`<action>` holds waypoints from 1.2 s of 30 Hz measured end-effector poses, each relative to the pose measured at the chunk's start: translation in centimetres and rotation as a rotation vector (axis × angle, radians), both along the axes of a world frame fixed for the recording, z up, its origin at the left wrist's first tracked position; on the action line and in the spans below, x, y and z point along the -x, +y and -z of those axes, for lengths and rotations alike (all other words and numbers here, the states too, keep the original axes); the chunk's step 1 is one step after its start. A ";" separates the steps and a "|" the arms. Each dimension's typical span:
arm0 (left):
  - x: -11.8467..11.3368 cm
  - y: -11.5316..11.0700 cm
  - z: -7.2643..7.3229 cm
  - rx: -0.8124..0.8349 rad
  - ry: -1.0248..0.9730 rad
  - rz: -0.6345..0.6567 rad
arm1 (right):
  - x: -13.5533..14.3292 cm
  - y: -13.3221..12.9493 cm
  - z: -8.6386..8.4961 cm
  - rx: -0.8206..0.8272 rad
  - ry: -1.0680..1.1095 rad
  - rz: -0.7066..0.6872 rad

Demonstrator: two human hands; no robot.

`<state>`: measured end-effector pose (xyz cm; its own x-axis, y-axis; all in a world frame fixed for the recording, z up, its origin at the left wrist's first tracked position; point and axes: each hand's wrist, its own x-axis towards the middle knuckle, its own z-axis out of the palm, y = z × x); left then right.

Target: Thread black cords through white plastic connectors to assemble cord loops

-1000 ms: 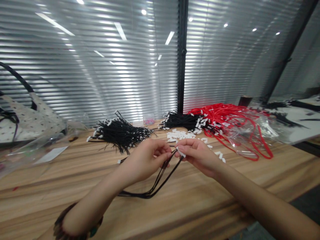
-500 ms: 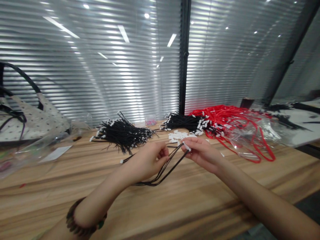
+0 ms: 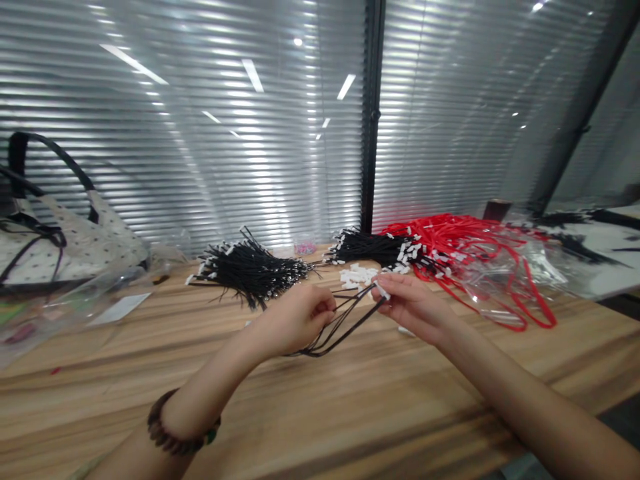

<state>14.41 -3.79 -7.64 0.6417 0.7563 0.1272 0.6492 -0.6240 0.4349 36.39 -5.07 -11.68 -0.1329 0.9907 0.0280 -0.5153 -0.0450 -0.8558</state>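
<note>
Thin black cords (image 3: 345, 325) run in loops between my two hands, above the wooden table (image 3: 320, 413). Their white end piece (image 3: 382, 291) is pinched between the thumb and fingers of my right hand (image 3: 417, 308). My left hand (image 3: 300, 317), with curled fingers, is closed on the cords; its fingertips are partly hidden. Just behind my hands lies a small heap of white pieces (image 3: 357, 275). A bundle of black cords with white and metallic ends (image 3: 250, 267) is behind my left hand, and a second black bundle (image 3: 373, 247) lies behind the heap.
Red straps (image 3: 450, 233) and clear plastic bags (image 3: 493, 287) are piled at the right back. At the left stand a dotted bag (image 3: 100, 237) with dark handles and more clear plastic (image 3: 65, 307). A window with blinds (image 3: 225, 167) rises behind the table.
My hands have moved slightly apart, the right one a little to the right, spreading the cords between them. A white piece now shows on the table below my right hand.
</note>
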 end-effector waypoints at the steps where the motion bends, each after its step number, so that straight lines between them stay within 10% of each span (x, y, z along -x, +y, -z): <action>1: 0.1 0.2 0.1 -0.009 0.006 -0.009 | -0.1 0.1 -0.1 -0.009 0.003 -0.001; 18: 3.8 5.2 3.5 0.056 -0.004 -0.032 | -2.3 1.4 -0.6 -0.039 0.057 0.081; 36: 5.0 4.6 1.9 0.429 0.043 -0.032 | -4.2 2.5 -0.8 0.042 0.137 0.207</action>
